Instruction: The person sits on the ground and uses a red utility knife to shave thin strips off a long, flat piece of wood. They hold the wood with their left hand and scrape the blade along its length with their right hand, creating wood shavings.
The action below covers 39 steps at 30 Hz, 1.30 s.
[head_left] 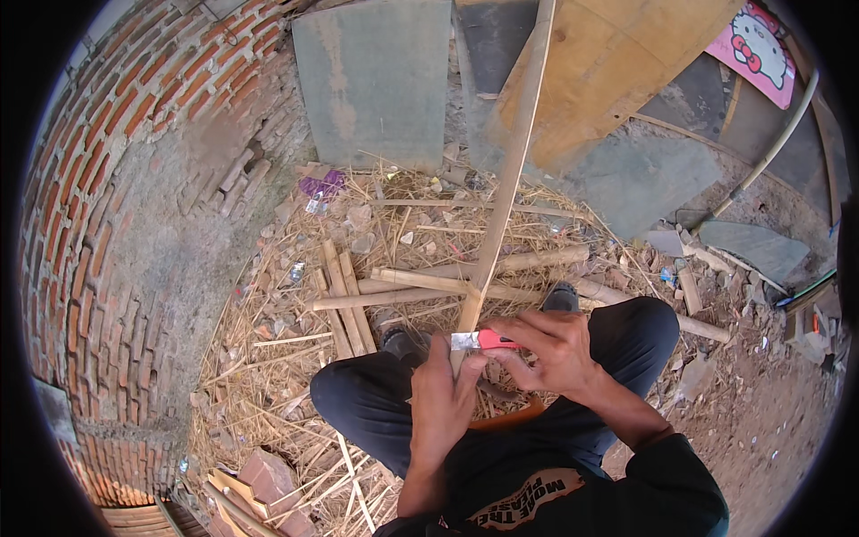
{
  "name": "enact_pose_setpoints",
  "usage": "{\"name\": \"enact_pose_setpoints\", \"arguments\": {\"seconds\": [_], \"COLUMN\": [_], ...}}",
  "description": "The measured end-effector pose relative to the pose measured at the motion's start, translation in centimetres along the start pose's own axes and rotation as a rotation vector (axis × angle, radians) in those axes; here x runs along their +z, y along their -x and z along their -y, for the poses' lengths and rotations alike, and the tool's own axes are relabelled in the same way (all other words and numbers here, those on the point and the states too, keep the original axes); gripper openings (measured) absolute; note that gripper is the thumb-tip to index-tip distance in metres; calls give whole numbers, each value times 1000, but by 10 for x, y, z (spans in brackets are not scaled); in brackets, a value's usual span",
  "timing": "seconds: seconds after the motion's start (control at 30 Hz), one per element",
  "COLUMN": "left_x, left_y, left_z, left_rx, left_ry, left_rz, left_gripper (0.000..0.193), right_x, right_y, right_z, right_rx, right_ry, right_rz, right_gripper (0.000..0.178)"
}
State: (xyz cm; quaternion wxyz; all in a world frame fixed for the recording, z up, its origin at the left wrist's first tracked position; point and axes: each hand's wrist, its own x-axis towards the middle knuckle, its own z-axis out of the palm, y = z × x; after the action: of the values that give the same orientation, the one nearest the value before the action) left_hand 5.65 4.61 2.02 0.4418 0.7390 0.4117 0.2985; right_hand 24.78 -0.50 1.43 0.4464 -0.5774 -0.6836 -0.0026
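Note:
A long bamboo strip [506, 192] stretches away from my lap toward the boards at the back. Near its close end the surface is paler, as if shaved. My left hand [438, 394] is closed around that end, thumb and fingers on either side of it. In my right hand [559, 352] is a red-handled utility knife [497, 340], its short wide silver blade lying across the strip just above my left thumb. Fingers hide much of the knife's handle. The strip's very tip is hidden between my hands.
Bamboo poles [537, 259] and short slats [347, 295] lie beyond my feet on straw and rubble. A brick wall [98, 268] rises on the left. Grey panels [371, 85] and a brown board [617, 72] lean at the back. Broken bricks [268, 479] lie near left.

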Motion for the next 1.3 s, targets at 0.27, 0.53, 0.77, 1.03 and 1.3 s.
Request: {"name": "enact_pose_setpoints", "arguments": {"seconds": [0.27,0.53,0.77,1.03,1.3], "left_x": [2,-2,1,-6,-8], "left_y": [5,7,11,12,30], "left_z": [5,5,21,5,25], "left_rx": [8,-37,-5,-103,-222], "left_ry": [-54,-96,134,-107,190], "left_rz": [-40,-23,-21,-76,76], "left_gripper": [33,39,35,38,41], "right_x": [-11,-7,0,9,-14], "right_y": [-14,-20,-24,-19,-35], "right_z": [-6,-12,-7,-11,-28], "right_rx": [-18,-78,-108,-78,29], "right_ry": [53,87,100,129,162], "right_rz": [46,-7,-59,-84,-159], "right_gripper": [30,33,30,33,33]}}
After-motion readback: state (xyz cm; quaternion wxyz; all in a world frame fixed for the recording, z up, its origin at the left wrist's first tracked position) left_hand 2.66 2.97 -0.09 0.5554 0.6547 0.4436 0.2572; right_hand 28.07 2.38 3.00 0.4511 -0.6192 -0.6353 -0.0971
